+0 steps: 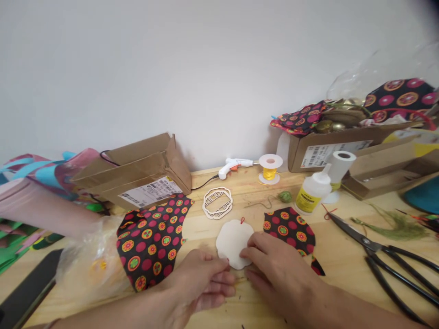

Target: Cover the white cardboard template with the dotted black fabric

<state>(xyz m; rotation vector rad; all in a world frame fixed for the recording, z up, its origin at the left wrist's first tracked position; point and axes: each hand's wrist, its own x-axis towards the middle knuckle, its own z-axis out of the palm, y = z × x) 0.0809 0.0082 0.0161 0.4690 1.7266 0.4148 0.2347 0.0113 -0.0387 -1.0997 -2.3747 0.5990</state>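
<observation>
Just past my fingertips, between both hands: white disc point(231, 240), flat on the table point(199, 230), red loop point(242, 220) at its far edge. Left hand point(207, 281): fingers curled, thumb tip at the disc's near-left edge by a red bit point(227, 260); can't tell if it's pinching anything. Right hand point(283, 267): fingers bent, tips on the disc's right side, thumb by its near edge; can't tell if that's a grip or a rest.

Containers: left box point(137, 171) beyond left hand, inside hidden. Right box point(305, 151), beyond right hand: printed cloth point(399, 98) and gold balls point(338, 128) on top. Clear bag point(82, 269), left of left hand: something orange point(98, 266) showing. Bottle point(310, 196) beyond right hand, upright.

Edges: table runs back to the wall point(206, 82). Left cloth point(154, 242) just beyond left hand, right cloth point(290, 226) just beyond right hand, scissors point(372, 246) right of it. Wood shows between left cloth and disc; lattice frame point(216, 212) just beyond disc.
</observation>
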